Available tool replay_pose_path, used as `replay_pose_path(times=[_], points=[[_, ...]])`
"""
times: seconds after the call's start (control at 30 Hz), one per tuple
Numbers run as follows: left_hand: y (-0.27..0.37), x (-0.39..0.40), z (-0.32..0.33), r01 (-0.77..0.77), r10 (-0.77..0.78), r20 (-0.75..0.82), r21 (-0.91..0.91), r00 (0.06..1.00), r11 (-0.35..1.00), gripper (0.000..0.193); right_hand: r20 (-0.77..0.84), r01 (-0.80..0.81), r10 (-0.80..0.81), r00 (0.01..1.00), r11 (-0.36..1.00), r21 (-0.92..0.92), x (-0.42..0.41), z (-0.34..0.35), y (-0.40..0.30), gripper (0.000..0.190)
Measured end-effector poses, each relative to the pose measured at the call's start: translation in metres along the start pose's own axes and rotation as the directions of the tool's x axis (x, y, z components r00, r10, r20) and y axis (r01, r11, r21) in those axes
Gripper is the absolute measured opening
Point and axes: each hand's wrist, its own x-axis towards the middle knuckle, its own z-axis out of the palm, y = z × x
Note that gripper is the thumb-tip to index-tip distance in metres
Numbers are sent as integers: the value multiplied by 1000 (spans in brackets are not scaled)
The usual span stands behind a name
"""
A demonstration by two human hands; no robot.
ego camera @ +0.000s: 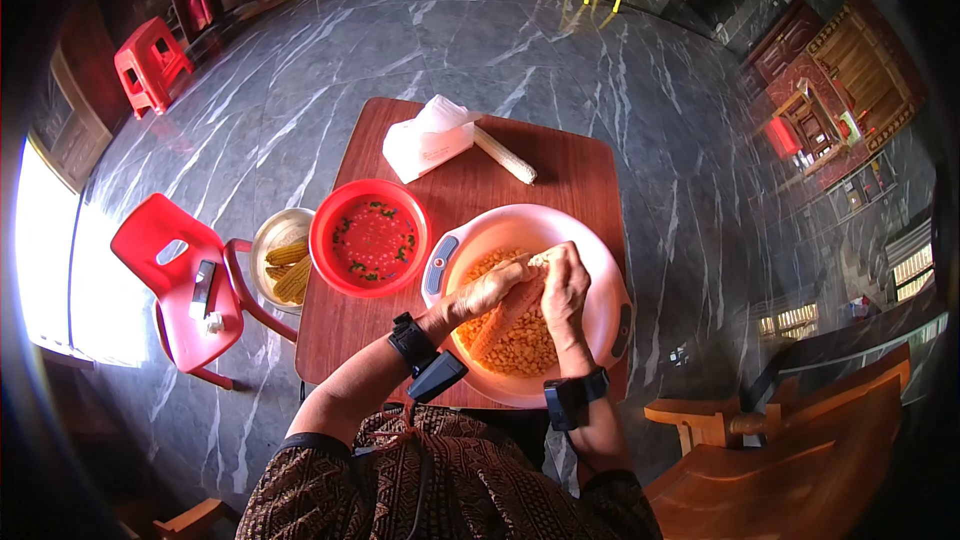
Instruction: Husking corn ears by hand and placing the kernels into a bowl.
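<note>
A large pale plastic basin (596,300) stands on the brown wooden table, with loose yellow corn kernels (525,349) in its bottom. Over it, my left hand (495,286) and my right hand (564,289) meet, closed around a corncob (538,260) whose pale end shows between them. Most of that cob is hidden by the fingers. Below the hands a long orange-toned piece, perhaps another cob (499,322), slants across the kernels. A stripped white corncob (506,156) lies at the table's far side, beside a white paper or plastic package (431,142).
Left of the basin stands a red patterned bowl (316,240). Beyond the table's left edge, a metal bowl (262,240) holds several corncobs (291,274), near a red chair (161,262) bearing a dark object. A wooden chair (780,457) is close at right.
</note>
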Motion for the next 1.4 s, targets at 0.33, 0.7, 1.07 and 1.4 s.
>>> replay_pose_path(times=[0.33, 0.7, 1.07, 1.4], points=[[-1, -2, -1, 85, -88, -43, -66, 995, 994, 45, -69, -156, 173, 983, 968, 199, 0, -4, 3, 30], [10, -3, -2, 91, -44, 89, -646, 995, 758, 40, 25, -196, 205, 979, 887, 418, -2, -17, 6, 37], [26, -8, 3, 104, -174, -109, -471, 979, 876, 23, 281, -281, 154, 947, 822, 495, 2, -18, -11, 20], [12, -3, -2, 70, -91, -99, -197, 991, 978, 25, 138, -71, 57, 989, 992, 103, 2, -17, -6, 18]])
